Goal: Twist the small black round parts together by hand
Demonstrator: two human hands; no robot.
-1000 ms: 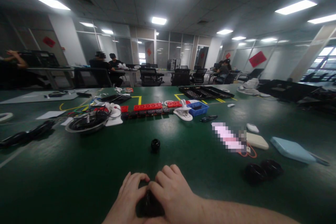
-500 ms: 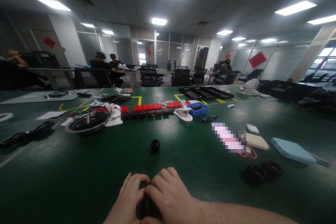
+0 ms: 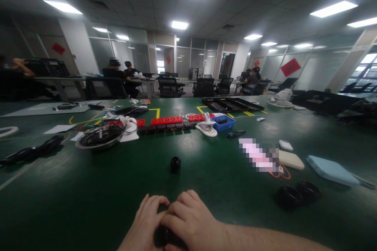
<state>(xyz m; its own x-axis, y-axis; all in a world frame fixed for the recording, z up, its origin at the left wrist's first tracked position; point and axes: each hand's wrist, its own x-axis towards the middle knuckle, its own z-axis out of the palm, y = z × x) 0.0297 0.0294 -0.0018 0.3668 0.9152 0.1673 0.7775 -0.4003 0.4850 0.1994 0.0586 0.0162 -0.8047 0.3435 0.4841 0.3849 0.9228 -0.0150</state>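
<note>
Close to me at the bottom of the head view, my left hand [image 3: 147, 221] and my right hand [image 3: 191, 219] meet over a dark, glossy black object [image 3: 167, 236]. Fingers of both hands curl around it, the right hand lying partly over its top. Most of it is covered, so I cannot tell its kind. Beyond my fingertips a small black ring-shaped piece [image 3: 175, 163] stands apart on the green table [image 3: 123, 188]. To the right, two larger black round, hollow pieces [image 3: 288, 198] rest side by side.
A light blue case [image 3: 332, 170], a cream power bank [image 3: 291, 160] and an orange cable lie right. Farther off are a blue bin [image 3: 223, 122], a white clamp [image 3: 207, 126], red blocks [image 3: 167, 120], a metal bowl [image 3: 100, 139] and a black tray [image 3: 232, 104]. People sit beyond.
Both hands keep their hold on the black object, with the right hand's fingers shifted slightly. The whole view has moved a little, so things on the table appear slightly farther right.
</note>
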